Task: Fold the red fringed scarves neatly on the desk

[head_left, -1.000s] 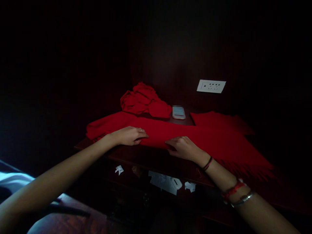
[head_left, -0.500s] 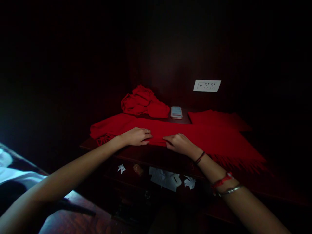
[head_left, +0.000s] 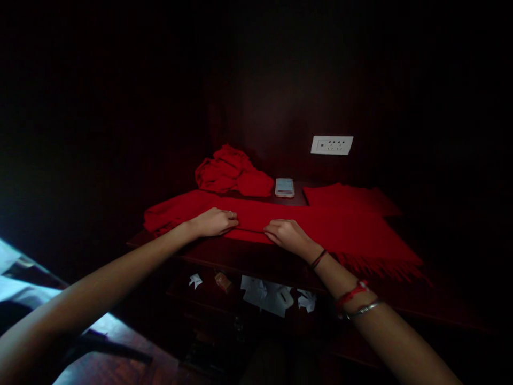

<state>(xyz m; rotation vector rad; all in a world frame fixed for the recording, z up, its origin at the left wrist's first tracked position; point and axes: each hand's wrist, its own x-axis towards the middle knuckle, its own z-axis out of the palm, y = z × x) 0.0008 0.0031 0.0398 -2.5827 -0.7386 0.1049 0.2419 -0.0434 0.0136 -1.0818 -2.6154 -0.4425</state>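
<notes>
A long red scarf [head_left: 340, 230] with a fringed right end lies spread along the dark wooden desk. My left hand [head_left: 216, 221], a ring on one finger, grips its near edge left of the middle. A short way to the right, my right hand [head_left: 287, 235] pinches the same edge, with fingertips pressed together. Between the hands a fold line runs along the cloth, and a strip of scarf shows below it. The fingertips of both hands are partly hidden by the cloth and knuckles.
Behind the scarf are a crumpled red cloth heap [head_left: 236, 174], a phone [head_left: 285, 187] and a folded red cloth [head_left: 348, 198]. A white socket plate [head_left: 332, 145] is on the wall. Below the desk edge, a shelf holds white paper [head_left: 260, 297] and a small brown packet [head_left: 223, 282].
Both hands have closed their fingers on the scarf's near edge, and a fold line now shows between them. The whole view has shifted slightly.
</notes>
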